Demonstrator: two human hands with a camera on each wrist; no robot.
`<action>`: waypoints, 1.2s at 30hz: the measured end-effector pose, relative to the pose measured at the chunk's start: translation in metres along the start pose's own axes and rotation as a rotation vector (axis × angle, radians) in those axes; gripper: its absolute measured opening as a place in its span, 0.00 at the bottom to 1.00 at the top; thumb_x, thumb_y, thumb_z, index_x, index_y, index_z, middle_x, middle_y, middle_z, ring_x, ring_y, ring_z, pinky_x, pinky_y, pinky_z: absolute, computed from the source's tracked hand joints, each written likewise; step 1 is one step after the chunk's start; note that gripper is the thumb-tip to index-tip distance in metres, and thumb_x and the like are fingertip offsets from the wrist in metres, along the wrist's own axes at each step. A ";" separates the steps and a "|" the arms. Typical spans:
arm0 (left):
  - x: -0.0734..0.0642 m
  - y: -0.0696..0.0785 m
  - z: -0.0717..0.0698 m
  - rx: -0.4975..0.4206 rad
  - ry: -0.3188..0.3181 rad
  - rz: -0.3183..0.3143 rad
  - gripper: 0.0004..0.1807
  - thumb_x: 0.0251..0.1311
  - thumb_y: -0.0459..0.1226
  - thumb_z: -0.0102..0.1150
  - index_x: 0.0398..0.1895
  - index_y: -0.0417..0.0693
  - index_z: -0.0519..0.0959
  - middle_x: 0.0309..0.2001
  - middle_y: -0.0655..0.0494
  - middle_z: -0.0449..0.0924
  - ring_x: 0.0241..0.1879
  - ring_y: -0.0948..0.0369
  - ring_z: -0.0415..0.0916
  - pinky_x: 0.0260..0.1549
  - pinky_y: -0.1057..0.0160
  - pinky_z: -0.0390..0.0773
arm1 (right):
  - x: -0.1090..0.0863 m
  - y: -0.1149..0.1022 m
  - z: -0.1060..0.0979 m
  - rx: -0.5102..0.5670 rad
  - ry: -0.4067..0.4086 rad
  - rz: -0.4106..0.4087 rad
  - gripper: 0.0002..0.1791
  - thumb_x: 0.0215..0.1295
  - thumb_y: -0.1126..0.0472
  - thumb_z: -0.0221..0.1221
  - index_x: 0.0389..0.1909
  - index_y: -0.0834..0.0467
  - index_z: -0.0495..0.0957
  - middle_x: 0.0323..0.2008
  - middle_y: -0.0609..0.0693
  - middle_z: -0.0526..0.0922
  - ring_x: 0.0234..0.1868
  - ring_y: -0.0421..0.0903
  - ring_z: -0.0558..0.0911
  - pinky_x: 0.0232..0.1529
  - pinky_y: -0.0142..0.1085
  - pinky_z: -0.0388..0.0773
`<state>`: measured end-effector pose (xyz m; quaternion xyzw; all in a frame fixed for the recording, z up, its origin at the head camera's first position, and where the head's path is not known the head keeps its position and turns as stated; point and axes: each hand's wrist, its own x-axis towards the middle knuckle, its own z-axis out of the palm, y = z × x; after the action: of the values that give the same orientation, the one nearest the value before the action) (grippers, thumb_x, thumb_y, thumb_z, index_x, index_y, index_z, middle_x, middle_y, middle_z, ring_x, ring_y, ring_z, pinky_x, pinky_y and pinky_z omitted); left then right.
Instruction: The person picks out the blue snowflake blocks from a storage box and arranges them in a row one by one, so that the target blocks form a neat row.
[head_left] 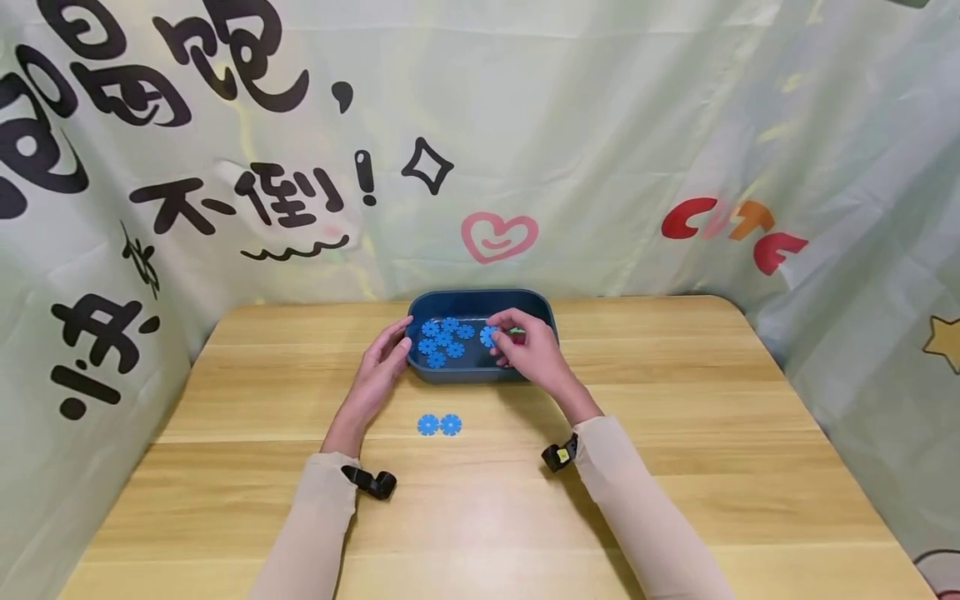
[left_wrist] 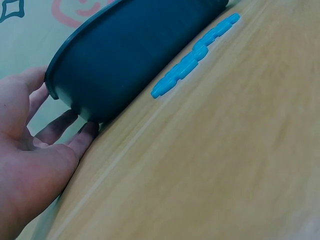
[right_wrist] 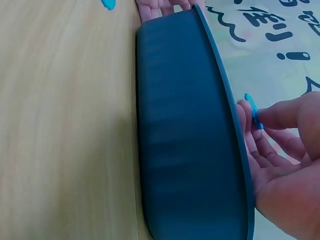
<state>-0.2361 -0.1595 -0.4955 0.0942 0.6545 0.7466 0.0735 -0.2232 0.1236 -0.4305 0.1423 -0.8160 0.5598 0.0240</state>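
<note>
A dark blue bin (head_left: 480, 377) stands on the table with several blue notched discs (head_left: 444, 338) in its left half. My left hand (head_left: 381, 358) rests against the bin's left end, fingertips at its rim and outer wall. In the left wrist view, its fingers (left_wrist: 60, 127) lie along that wall. My right hand (head_left: 534, 348) is over the right half of the bin and pinches one blue notched disc (right_wrist: 253, 111) between thumb and finger. Two more blue discs (head_left: 439, 425) lie flat side by side on the wood in front of the bin.
Behind the bin, a pale printed curtain (head_left: 600, 150) hangs at the back edge of the wooden table (head_left: 675, 400). A bit of green and pink (head_left: 517, 335) shows inside the bin, mostly hidden by the right hand.
</note>
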 end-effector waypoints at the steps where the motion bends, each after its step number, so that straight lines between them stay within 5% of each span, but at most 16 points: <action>1: 0.002 -0.004 -0.001 -0.001 0.001 0.000 0.28 0.79 0.40 0.48 0.79 0.49 0.61 0.78 0.45 0.52 0.76 0.48 0.52 0.71 0.48 0.60 | -0.001 0.001 0.000 0.015 -0.002 0.008 0.10 0.74 0.68 0.59 0.52 0.61 0.80 0.38 0.57 0.79 0.33 0.57 0.87 0.34 0.39 0.87; 12: 0.003 -0.012 0.001 0.017 0.020 0.030 0.28 0.77 0.46 0.51 0.77 0.55 0.65 0.77 0.51 0.57 0.74 0.53 0.56 0.70 0.50 0.62 | -0.016 -0.003 -0.013 0.237 -0.027 0.008 0.12 0.74 0.69 0.58 0.54 0.69 0.77 0.42 0.68 0.76 0.37 0.69 0.83 0.38 0.47 0.87; 20: 0.004 -0.013 0.001 0.026 0.026 0.036 0.28 0.76 0.47 0.52 0.76 0.56 0.66 0.76 0.51 0.58 0.74 0.53 0.57 0.69 0.50 0.64 | -0.034 -0.006 -0.018 0.251 -0.036 0.025 0.14 0.70 0.74 0.59 0.55 0.68 0.78 0.40 0.66 0.79 0.37 0.64 0.86 0.36 0.42 0.87; 26: 0.003 -0.012 -0.001 0.017 0.023 0.012 0.28 0.78 0.45 0.50 0.78 0.54 0.63 0.78 0.51 0.55 0.76 0.52 0.54 0.71 0.49 0.60 | -0.045 -0.006 -0.015 0.307 -0.093 0.070 0.16 0.68 0.74 0.61 0.55 0.72 0.77 0.42 0.67 0.81 0.42 0.70 0.84 0.43 0.51 0.85; 30: 0.003 -0.009 -0.002 0.006 0.025 0.005 0.28 0.79 0.42 0.49 0.78 0.52 0.62 0.78 0.50 0.54 0.76 0.51 0.52 0.71 0.49 0.60 | -0.049 -0.007 -0.013 0.246 -0.107 0.087 0.17 0.66 0.72 0.65 0.55 0.69 0.80 0.42 0.64 0.84 0.43 0.71 0.83 0.45 0.53 0.84; 36: 0.004 -0.008 0.000 0.003 0.020 -0.003 0.28 0.79 0.40 0.48 0.78 0.49 0.61 0.78 0.48 0.54 0.77 0.49 0.51 0.71 0.49 0.59 | -0.054 -0.004 -0.010 0.081 -0.139 0.062 0.18 0.64 0.69 0.68 0.55 0.63 0.82 0.48 0.55 0.84 0.43 0.54 0.83 0.46 0.35 0.84</action>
<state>-0.2404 -0.1579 -0.5029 0.0861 0.6562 0.7465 0.0680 -0.1714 0.1422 -0.4341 0.1562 -0.7963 0.5816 -0.0560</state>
